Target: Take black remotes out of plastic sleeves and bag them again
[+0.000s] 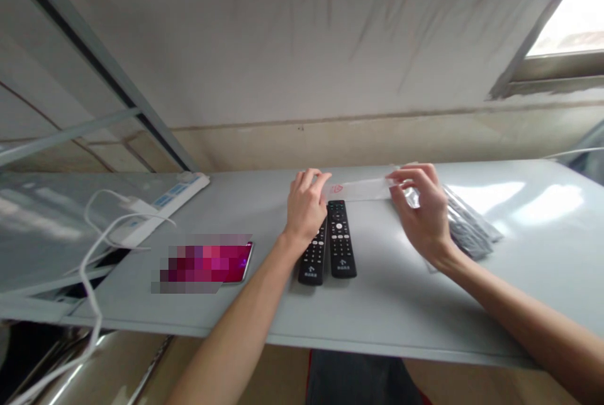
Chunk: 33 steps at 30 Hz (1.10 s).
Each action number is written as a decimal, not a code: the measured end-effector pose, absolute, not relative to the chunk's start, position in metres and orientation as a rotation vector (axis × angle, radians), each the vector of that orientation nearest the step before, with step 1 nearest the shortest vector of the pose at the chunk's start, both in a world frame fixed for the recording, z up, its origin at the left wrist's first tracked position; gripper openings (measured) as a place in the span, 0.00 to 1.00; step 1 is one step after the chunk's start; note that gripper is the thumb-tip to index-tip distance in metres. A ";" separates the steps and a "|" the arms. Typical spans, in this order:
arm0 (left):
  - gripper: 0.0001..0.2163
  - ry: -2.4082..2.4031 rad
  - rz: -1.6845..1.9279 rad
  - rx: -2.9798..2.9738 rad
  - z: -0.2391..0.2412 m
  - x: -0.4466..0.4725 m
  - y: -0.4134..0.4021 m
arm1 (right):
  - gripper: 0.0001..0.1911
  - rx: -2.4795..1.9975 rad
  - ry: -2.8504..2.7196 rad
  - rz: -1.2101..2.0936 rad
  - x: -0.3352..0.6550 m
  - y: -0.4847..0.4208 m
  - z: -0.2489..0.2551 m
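Observation:
A clear flat plastic bag (363,190) with a small red mark is stretched sideways between my two hands, just above the table. My left hand (304,207) has its fingers closed at the bag's left end. At the other end, my right hand (422,213) pinches the bag between thumb and fingers. Two black remote controls lie face up below the bag. The left remote control (312,261) is partly covered by my left hand, while the right remote control (342,241) shows nearly whole.
Clear packaging with dark contents (472,226) lies beyond my right wrist. On the left are a phone (236,263), partly blurred out, and a white power strip (177,197) with a white cable (87,273). The grey table (528,266) meets a wall at the back.

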<state>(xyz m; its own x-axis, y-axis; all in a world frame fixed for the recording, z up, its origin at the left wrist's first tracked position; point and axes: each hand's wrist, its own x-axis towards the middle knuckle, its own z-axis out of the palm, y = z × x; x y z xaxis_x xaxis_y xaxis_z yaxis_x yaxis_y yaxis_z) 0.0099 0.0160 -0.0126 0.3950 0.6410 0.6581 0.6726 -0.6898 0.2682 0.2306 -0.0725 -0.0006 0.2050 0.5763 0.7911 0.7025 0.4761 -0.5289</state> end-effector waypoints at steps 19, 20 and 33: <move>0.13 -0.936 -1.226 -2.772 -0.013 0.015 0.010 | 0.06 -1.111 -1.675 -0.069 0.216 -0.081 -0.003; 0.13 -0.952 -1.235 -2.766 -0.012 0.015 0.010 | 0.06 -1.104 -1.711 -0.058 0.216 -0.081 -0.003; 0.11 -0.837 -1.184 -2.817 -0.013 0.018 0.006 | 0.20 -1.078 -2.005 -0.098 0.212 -0.084 -0.008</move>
